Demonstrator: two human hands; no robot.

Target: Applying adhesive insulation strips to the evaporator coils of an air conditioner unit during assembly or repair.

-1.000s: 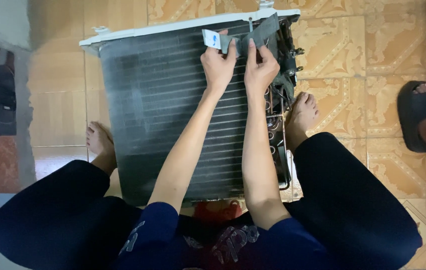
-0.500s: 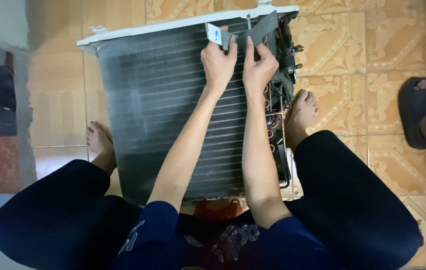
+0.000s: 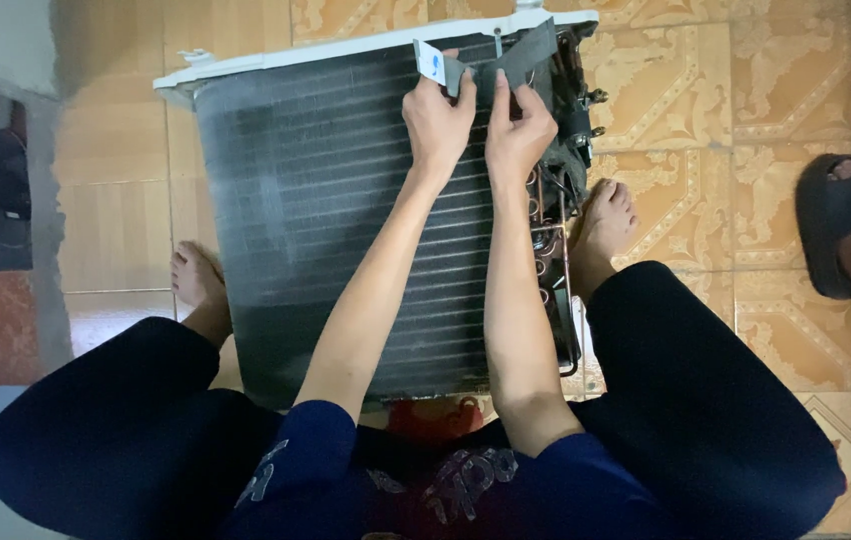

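Left hand (image 3: 438, 122): closed in a pinch on the near end of a dark grey strip (image 3: 506, 62), fingers curled over it, right up at the far edge of the coil.
Right hand (image 3: 518, 132): just beside the left one, almost touching it; thumb and fingertips are pressed shut on the same strip a little further along.
Dark grey strip: it looks like tape or foam, and runs slantwise from the hands up toward the far right corner of the unit. A small white tag (image 3: 430, 62) with a blue mark sits at its left end, just above the left hand.
Finned coil (image 3: 316, 200): the dark, ribbed face of an air conditioner unit, lying on the tiled floor (image 3: 746, 130) between the person's knees, with both forearms stretched across it.
White frame (image 3: 346, 48): runs along the far edge of the coil.
Copper pipes (image 3: 551, 240): bundled along the right edge of the unit, beside the right forearm.
Bare feet: the left foot (image 3: 198, 285) rests at the left edge, the right foot (image 3: 606, 225) against the pipe side.
Sandalled foot (image 3: 850, 240): another person's, well apart at the right, on the floor.
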